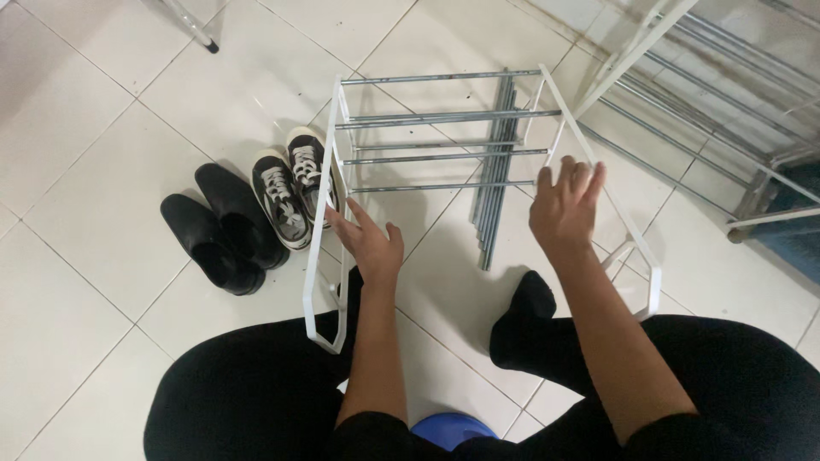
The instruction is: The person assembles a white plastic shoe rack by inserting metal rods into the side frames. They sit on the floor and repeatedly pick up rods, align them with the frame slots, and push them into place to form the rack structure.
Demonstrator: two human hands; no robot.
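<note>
A small white rack lies tipped on the tiled floor, its two white side frames joined by grey metal rods. Everything else sits around it.

The left hand is at the rack's left frame, fingers spread loosely and pointing up and left, fingertips touching or just against the frame's white bar; whether it grips the bar cannot be told. The right hand is at the rack's right frame, fingers splayed and slightly curled, fingertips at the upper end of the bar; it does not look closed around it.

Inside the rack, under its cross rods, a bundle of loose grey rods lies on the floor, running at right angles to the mounted ones.

Just left of the rack stands a pair of black-and-white sneakers, one touching the left frame. Further left is a pair of black slip-ons.

To the rack's upper right leans a larger white shelf with similar rods. Below the rack, the person's black-clad legs and a black-socked foot rest on the floor, and a blue stool shows at the bottom edge.
</note>
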